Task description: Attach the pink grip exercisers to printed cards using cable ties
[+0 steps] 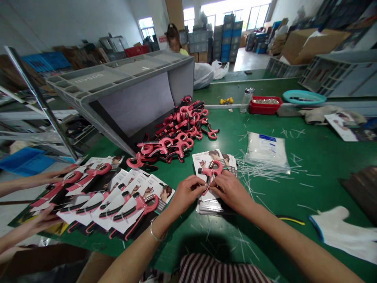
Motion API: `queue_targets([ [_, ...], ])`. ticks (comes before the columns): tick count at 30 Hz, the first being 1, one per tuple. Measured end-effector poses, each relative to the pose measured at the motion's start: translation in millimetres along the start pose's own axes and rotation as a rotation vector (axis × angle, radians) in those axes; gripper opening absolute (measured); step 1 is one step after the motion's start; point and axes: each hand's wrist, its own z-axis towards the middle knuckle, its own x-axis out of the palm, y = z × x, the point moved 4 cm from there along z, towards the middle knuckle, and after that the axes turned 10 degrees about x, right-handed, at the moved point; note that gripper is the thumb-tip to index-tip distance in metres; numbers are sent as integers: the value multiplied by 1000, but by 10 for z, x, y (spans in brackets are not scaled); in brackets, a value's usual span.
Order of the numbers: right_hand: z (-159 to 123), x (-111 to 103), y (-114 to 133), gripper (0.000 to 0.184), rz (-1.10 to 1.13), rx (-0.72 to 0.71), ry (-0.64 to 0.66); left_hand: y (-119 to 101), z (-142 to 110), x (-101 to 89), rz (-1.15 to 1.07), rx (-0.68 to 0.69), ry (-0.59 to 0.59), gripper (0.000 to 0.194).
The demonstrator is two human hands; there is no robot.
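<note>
A pink hand grip strengthener (216, 168) lies on a printed backing card (200, 163), on top of a stack of such cards (212, 208). My left hand (191, 192) pinches from the left at the strengthener's handles, and my right hand (231, 190) pinches there from the right. A thin white cable tie (207, 186) shows between my fingertips, partly hidden by them. To the right, many loose cable ties (256, 169) spread out beside a clear plastic bag of ties (266, 151).
A tipped grey crate (123, 74) has a pile of pink strengtheners (182, 129) at its mouth. Carded strengtheners (138, 204) overlap at left, near a co-worker's hands (44, 220). A white glove (344, 230), red tray (265, 105) and glass bottle (246, 101) lie right.
</note>
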Motion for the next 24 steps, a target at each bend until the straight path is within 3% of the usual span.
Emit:
queue_targets([
  [6, -1, 20, 50, 14, -29, -23, 2, -57, 35, -19, 26, 76, 25, 11],
  [16, 3, -28, 62, 16, -51, -47, 12, -57, 57, -43, 25, 55, 53, 11],
  [21, -1, -2, 61, 15, -28, -57, -17, -128, 77, 4, 191, 159, 139, 9],
  [24, 1, 5, 55, 13, -48, -67, -23, -176, 76, 4, 261, 149, 155, 7],
])
